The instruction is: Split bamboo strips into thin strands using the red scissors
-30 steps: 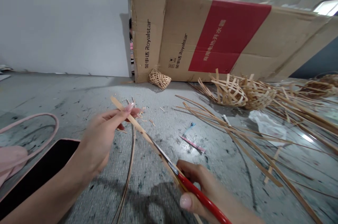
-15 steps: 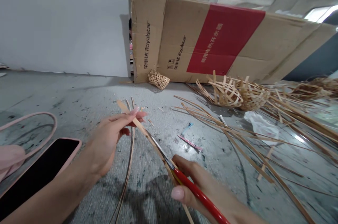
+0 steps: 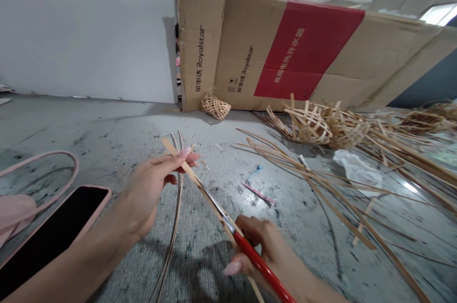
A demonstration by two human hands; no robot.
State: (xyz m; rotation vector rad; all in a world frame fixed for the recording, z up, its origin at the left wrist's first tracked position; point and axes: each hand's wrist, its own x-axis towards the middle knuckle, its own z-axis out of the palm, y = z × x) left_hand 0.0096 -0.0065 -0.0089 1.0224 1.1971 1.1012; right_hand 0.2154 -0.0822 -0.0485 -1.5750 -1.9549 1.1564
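Left hand (image 3: 153, 181), lower left of centre: fingers clenched on the upper end of a bamboo strip (image 3: 200, 189), pinched between fingertips and thumb side, top end sticking out just past them. Strip runs diagonally down-right toward bottom centre, passing just beside the right hand. Right hand (image 3: 264, 255), bottom centre: fingers wrapped around the red handle of a pair of scissors (image 3: 246, 248). Steel blades lie along the strip, touching it, tips reaching up toward the left hand but apart from it. A long thin cane strip (image 3: 173, 227) curves on the concrete floor (image 3: 107, 122) below the left hand. Lower left: a phone in a pink case (image 3: 53, 219) and a pink bag (image 3: 14, 212) with a looped strap (image 3: 46, 160), near the left forearm. Right side: loose strips (image 3: 321, 184), half-woven baskets (image 3: 310, 127) with ends sticking out, a white plastic bag (image 3: 359, 172). Centre: a small pink scrap (image 3: 257, 193). Top: flattened Royalstar cardboard box (image 3: 285, 46) leaning against a grey wall (image 3: 85, 27), with a small woven ball (image 3: 215, 106) at its foot. Another person (image 3: 177, 55) is partly visible behind the box's left edge, blurred.
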